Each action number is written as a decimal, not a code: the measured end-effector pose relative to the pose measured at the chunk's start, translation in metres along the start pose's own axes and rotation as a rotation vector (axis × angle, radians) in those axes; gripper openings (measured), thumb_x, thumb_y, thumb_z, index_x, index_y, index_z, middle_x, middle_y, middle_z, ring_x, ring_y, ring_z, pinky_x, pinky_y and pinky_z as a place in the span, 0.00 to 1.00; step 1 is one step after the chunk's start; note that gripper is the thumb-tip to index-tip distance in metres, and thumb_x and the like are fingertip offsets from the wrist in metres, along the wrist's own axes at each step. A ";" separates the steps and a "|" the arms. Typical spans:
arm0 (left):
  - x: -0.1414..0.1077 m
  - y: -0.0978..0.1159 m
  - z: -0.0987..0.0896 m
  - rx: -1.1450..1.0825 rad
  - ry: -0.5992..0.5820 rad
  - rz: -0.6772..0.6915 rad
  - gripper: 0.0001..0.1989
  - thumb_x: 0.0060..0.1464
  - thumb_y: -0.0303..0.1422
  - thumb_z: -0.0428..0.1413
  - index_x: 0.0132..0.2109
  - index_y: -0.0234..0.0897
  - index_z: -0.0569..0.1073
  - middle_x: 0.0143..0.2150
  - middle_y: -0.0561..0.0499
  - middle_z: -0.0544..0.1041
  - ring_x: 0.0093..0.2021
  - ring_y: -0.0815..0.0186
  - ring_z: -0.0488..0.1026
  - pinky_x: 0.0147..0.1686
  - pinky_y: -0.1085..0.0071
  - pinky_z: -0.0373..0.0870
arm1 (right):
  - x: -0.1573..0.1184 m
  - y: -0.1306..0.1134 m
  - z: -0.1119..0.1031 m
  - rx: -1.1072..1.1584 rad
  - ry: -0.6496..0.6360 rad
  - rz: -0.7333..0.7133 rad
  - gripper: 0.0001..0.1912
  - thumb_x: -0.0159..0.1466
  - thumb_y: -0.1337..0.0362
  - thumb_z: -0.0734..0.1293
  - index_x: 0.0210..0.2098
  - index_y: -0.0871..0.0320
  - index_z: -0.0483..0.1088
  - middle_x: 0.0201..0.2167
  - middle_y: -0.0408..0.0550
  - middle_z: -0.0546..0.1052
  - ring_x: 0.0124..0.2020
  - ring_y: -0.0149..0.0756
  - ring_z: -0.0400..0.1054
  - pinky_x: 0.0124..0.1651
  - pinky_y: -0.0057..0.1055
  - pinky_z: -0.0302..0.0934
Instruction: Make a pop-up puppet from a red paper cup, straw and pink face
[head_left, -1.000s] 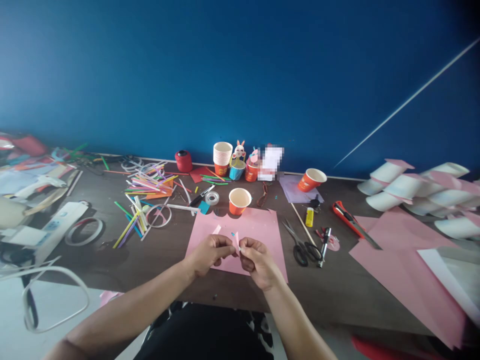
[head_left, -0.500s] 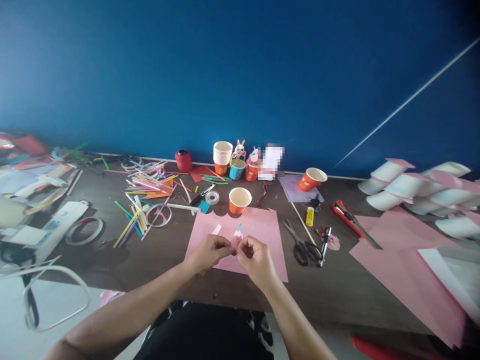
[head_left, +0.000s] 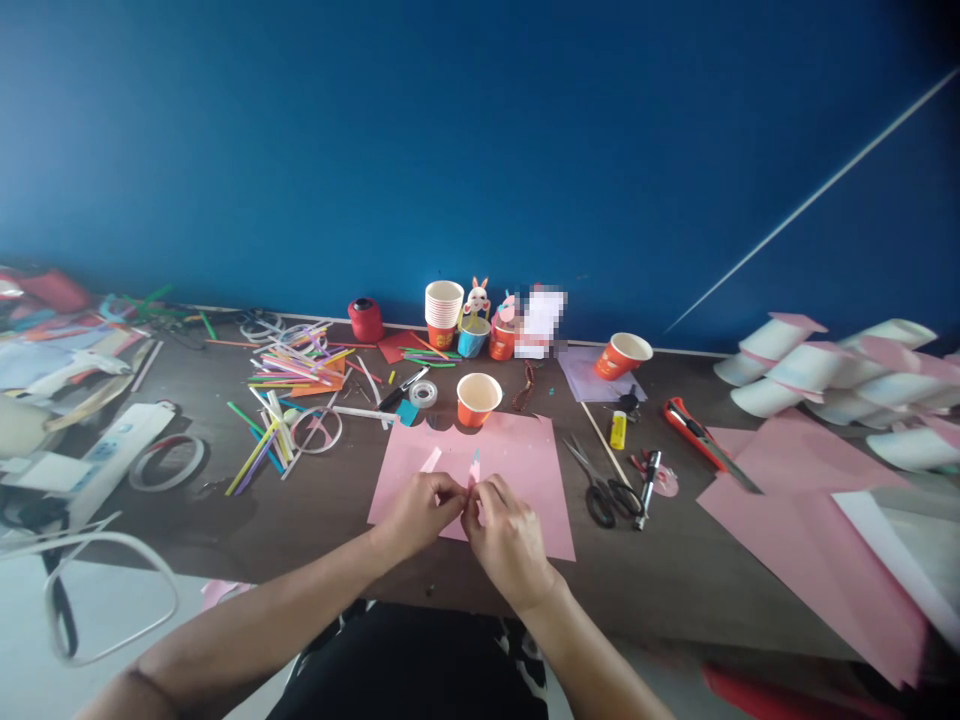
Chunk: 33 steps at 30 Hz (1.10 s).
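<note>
My left hand (head_left: pixel 421 510) and my right hand (head_left: pixel 504 535) meet over a pink paper sheet (head_left: pixel 525 460) on the dark table. Between their fingertips they pinch a small pink paper piece (head_left: pixel 474 468) with a blue tip, standing upright. Most of the piece is hidden by my fingers. An orange paper cup (head_left: pixel 478 399) stands just beyond the sheet's far edge. A small pink strip (head_left: pixel 431 459) lies on the sheet near my left hand.
Black scissors (head_left: pixel 600 485), a yellow glue stick (head_left: pixel 618 430) and a red box cutter (head_left: pixel 697 433) lie right of the sheet. Coloured straws (head_left: pixel 289 375) and tape rolls (head_left: pixel 169 462) spread to the left. White paper cups (head_left: pixel 817 375) and pink sheets (head_left: pixel 810 540) lie at the right.
The two hands have closed in together and the right hand shifted left. The pink piece turned from tilted to upright between the fingertips.
</note>
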<state>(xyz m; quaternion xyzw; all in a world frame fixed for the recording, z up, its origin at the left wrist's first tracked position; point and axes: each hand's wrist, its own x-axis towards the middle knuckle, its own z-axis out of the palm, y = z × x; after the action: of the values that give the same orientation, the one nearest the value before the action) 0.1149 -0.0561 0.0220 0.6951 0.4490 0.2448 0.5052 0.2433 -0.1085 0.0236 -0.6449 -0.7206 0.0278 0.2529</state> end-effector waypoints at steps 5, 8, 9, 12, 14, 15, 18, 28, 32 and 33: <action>-0.001 0.006 -0.002 -0.129 -0.011 -0.040 0.10 0.46 0.33 0.52 0.25 0.31 0.74 0.22 0.52 0.71 0.25 0.71 0.63 0.26 0.76 0.58 | 0.004 0.003 0.000 0.281 0.036 0.097 0.08 0.58 0.68 0.58 0.22 0.57 0.61 0.22 0.44 0.66 0.22 0.29 0.59 0.24 0.26 0.51; -0.001 0.007 -0.002 -0.230 -0.025 -0.153 0.11 0.46 0.35 0.53 0.26 0.31 0.74 0.18 0.54 0.67 0.20 0.75 0.57 0.20 0.77 0.53 | 0.008 0.008 0.002 0.607 -0.014 0.269 0.06 0.53 0.69 0.60 0.20 0.57 0.60 0.18 0.41 0.64 0.20 0.27 0.57 0.23 0.24 0.52; -0.001 0.006 -0.002 -0.275 -0.034 -0.201 0.11 0.45 0.35 0.53 0.26 0.31 0.74 0.17 0.55 0.66 0.18 0.76 0.55 0.18 0.77 0.51 | 0.009 0.009 0.002 0.704 -0.042 0.332 0.06 0.51 0.69 0.61 0.19 0.58 0.60 0.16 0.39 0.63 0.19 0.26 0.56 0.21 0.23 0.51; -0.001 0.004 0.000 -0.441 -0.062 -0.315 0.11 0.44 0.37 0.53 0.27 0.31 0.73 0.16 0.57 0.62 0.16 0.78 0.48 0.15 0.78 0.45 | 0.011 0.012 0.004 0.929 -0.093 0.482 0.05 0.50 0.69 0.61 0.18 0.58 0.60 0.14 0.37 0.61 0.16 0.24 0.52 0.19 0.22 0.47; 0.000 0.003 0.000 -0.528 -0.075 -0.356 0.12 0.42 0.37 0.55 0.26 0.30 0.73 0.17 0.57 0.60 0.17 0.78 0.48 0.15 0.78 0.44 | 0.012 0.013 0.004 1.031 -0.099 0.539 0.05 0.50 0.69 0.60 0.18 0.59 0.60 0.14 0.37 0.62 0.15 0.23 0.50 0.18 0.22 0.45; 0.000 0.003 0.000 -0.554 -0.077 -0.369 0.12 0.42 0.37 0.55 0.26 0.30 0.73 0.17 0.57 0.60 0.17 0.78 0.48 0.15 0.79 0.44 | 0.012 0.014 0.003 1.063 -0.100 0.551 0.05 0.50 0.69 0.60 0.19 0.59 0.61 0.15 0.37 0.63 0.14 0.22 0.49 0.18 0.22 0.45; 0.000 0.005 -0.002 -0.589 -0.075 -0.386 0.12 0.41 0.37 0.56 0.26 0.30 0.73 0.19 0.56 0.62 0.18 0.78 0.49 0.15 0.79 0.43 | 0.010 0.014 0.001 1.057 -0.098 0.517 0.04 0.52 0.68 0.61 0.21 0.58 0.61 0.16 0.38 0.64 0.15 0.23 0.50 0.18 0.22 0.45; -0.001 0.003 -0.003 -0.490 -0.083 -0.297 0.12 0.44 0.37 0.54 0.26 0.31 0.71 0.19 0.56 0.62 0.17 0.78 0.51 0.15 0.78 0.46 | 0.009 0.009 -0.018 0.534 -0.103 0.123 0.07 0.55 0.74 0.60 0.30 0.57 0.65 0.28 0.43 0.68 0.26 0.28 0.62 0.27 0.24 0.54; 0.001 0.004 -0.005 -0.348 -0.074 -0.212 0.15 0.47 0.39 0.51 0.24 0.31 0.71 0.18 0.57 0.61 0.17 0.78 0.51 0.16 0.77 0.46 | 0.011 0.008 -0.025 0.415 -0.137 0.016 0.06 0.56 0.73 0.60 0.31 0.56 0.64 0.29 0.44 0.69 0.29 0.31 0.65 0.30 0.25 0.55; 0.001 0.005 -0.006 -0.328 -0.075 -0.196 0.15 0.47 0.39 0.51 0.24 0.31 0.71 0.18 0.57 0.61 0.17 0.78 0.51 0.17 0.77 0.47 | 0.012 0.008 -0.026 0.388 -0.145 -0.002 0.06 0.57 0.73 0.60 0.31 0.56 0.64 0.29 0.44 0.69 0.29 0.31 0.65 0.31 0.25 0.56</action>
<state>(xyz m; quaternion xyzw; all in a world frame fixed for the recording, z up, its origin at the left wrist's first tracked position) 0.1124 -0.0531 0.0288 0.5651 0.4496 0.2382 0.6494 0.2607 -0.1036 0.0468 -0.5797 -0.7188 0.2121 0.3198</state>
